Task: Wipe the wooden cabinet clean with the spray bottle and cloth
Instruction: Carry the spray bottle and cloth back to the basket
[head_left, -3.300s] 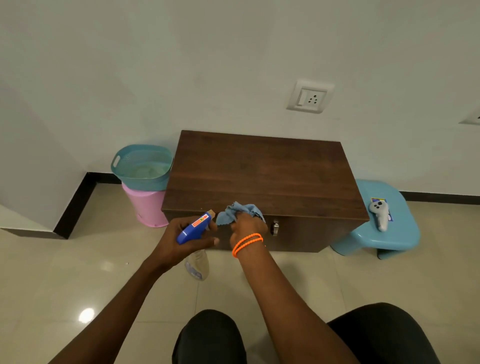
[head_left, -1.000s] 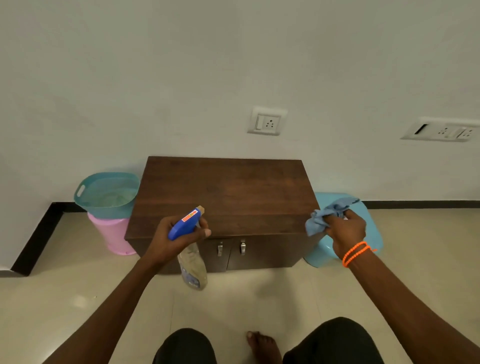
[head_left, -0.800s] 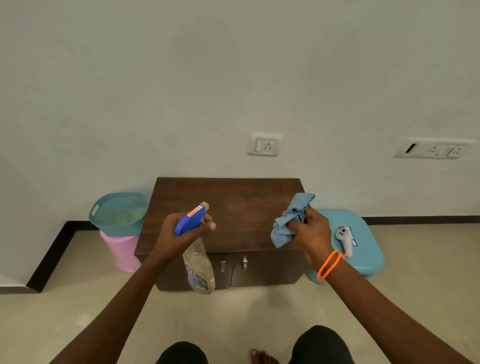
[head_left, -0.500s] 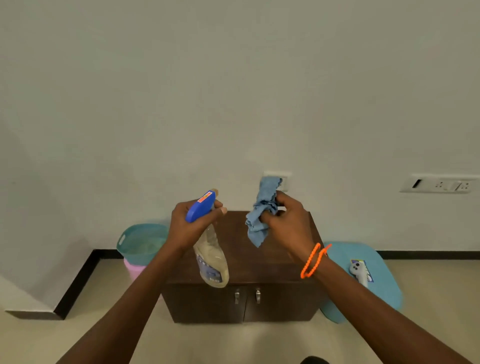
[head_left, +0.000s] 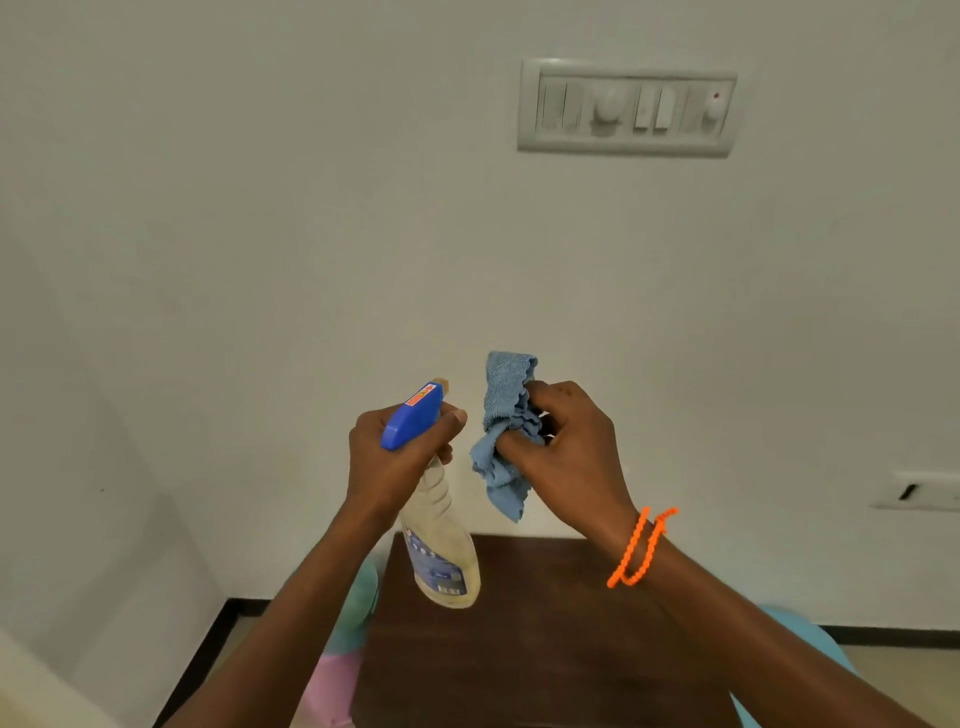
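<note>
My left hand (head_left: 387, 462) grips the neck of a clear spray bottle (head_left: 441, 545) with a blue trigger head, held up in front of the wall, nozzle pointing away and slightly right. Close beside it on the right, my right hand (head_left: 569, 457) clutches a bunched blue cloth (head_left: 501, 431); an orange bead band circles that wrist. The dark wooden cabinet (head_left: 540, 649) lies below both hands at the bottom of the view, its top partly covered by my arms. Its doors are out of sight.
A white wall fills most of the view, with a switch panel (head_left: 626, 106) high up and a socket plate (head_left: 919, 491) at the right edge. Left of the cabinet are slivers of a teal basket (head_left: 363, 587) over a pink bin (head_left: 332, 686). A blue stool (head_left: 810, 639) shows bottom right.
The view has tilted upward, so the cabinet sank to the bottom. Both hands rose in front of the wall, and my right hand brought the cloth in from the right next to the bottle.
</note>
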